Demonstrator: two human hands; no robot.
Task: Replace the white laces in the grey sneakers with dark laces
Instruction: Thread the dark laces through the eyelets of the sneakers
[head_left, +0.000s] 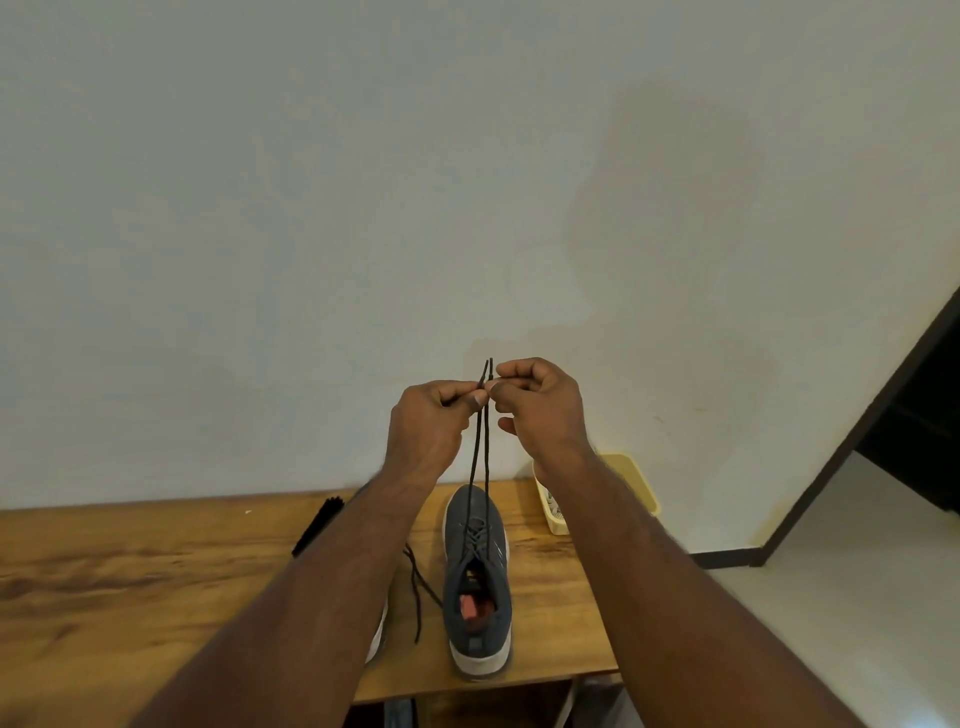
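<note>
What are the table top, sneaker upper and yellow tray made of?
Table top: wood or wood-look laminate, with visible grain and a slight sheen. Sneaker upper: grey matte textile, apparently knit or mesh; white sole looks like rubber or foam. Yellow tray: probably moulded plastic, smooth and uniformly pale.

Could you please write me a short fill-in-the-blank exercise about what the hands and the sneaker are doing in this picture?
1. The left hand and right hand each pinch one end of the ____ lace.
2. The lace ends are pulled ____ from the grey sneaker.
3. The sneaker stands on the ____ table.
4. The yellow tray lies to the sneaker's ____.

Missing words: dark; upward; wooden; right
</note>
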